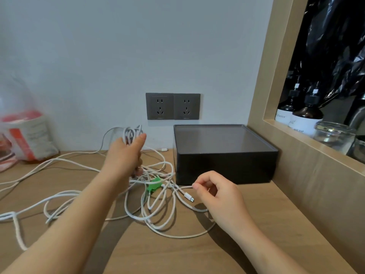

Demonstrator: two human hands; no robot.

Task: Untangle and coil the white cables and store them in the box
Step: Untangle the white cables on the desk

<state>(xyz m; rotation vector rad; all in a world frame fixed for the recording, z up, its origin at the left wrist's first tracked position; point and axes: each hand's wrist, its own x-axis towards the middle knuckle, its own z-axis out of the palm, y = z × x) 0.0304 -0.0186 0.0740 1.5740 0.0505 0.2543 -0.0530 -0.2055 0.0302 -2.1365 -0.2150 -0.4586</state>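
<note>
A tangle of white cables point(158, 206) sprawls over the wooden desk point(177, 254), with a green clip point(153, 185) in its middle. My left hand point(124, 155) grips a coiled bunch of white cable point(131, 133), raised above the tangle. My right hand point(215, 192) pinches one cable strand point(182, 187) between thumb and forefinger, just left of the hand. A loose plug end point(189, 197) lies below that pinch. The black box point(223, 155) stands at the back right, and its inside is hard to make out from here.
Two grey wall sockets point(172, 106) sit above the desk. A plastic bag point(25, 135) lies at the far left. A wooden ledge point(308, 143) on the right carries dark bottles point(305, 117) and a glass jar point(333, 135). More cable trails off to the left edge point(11, 216).
</note>
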